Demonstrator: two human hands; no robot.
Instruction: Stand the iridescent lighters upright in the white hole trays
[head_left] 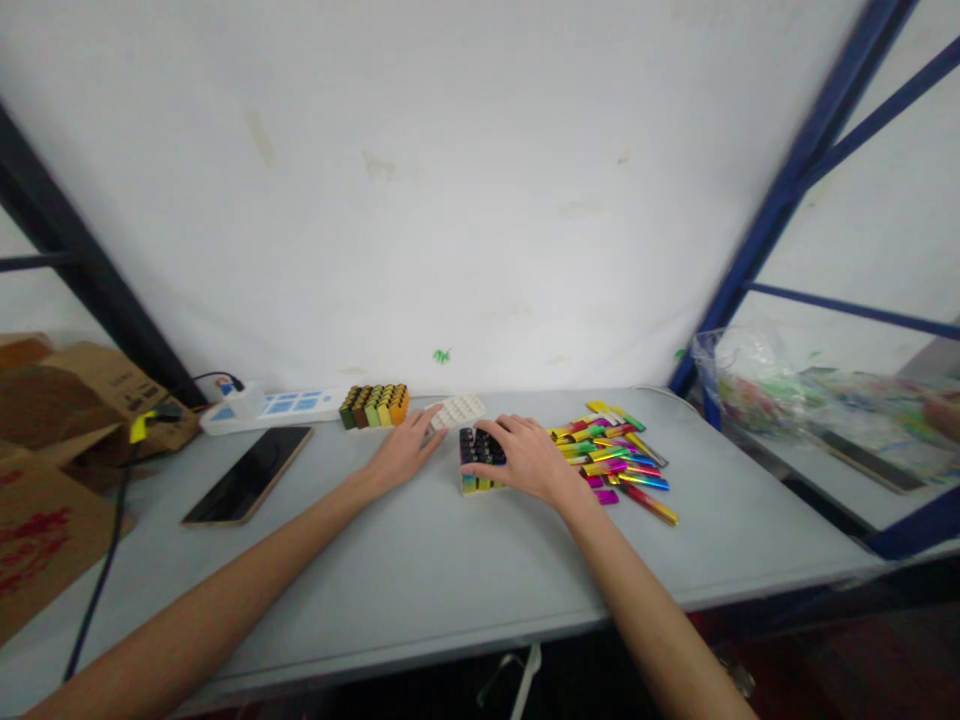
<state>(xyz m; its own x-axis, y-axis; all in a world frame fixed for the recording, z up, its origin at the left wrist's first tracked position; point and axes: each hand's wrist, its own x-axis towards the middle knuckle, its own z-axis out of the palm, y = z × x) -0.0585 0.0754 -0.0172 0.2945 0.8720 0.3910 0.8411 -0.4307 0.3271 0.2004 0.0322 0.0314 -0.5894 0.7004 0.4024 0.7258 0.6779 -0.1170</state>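
Block [472,451] sits on table [420,585], fingers of our right hand [529,458] clasping it. Left hand [405,450] touches tray [459,411]; whether gripping, we can't tell. Block looks light, slick-sided: hold opposite sides gently.

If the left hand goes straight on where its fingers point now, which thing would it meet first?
Most likely the white tray-like piece, directly beyond the left hand; the hand may already touch it, since depth is unclear.
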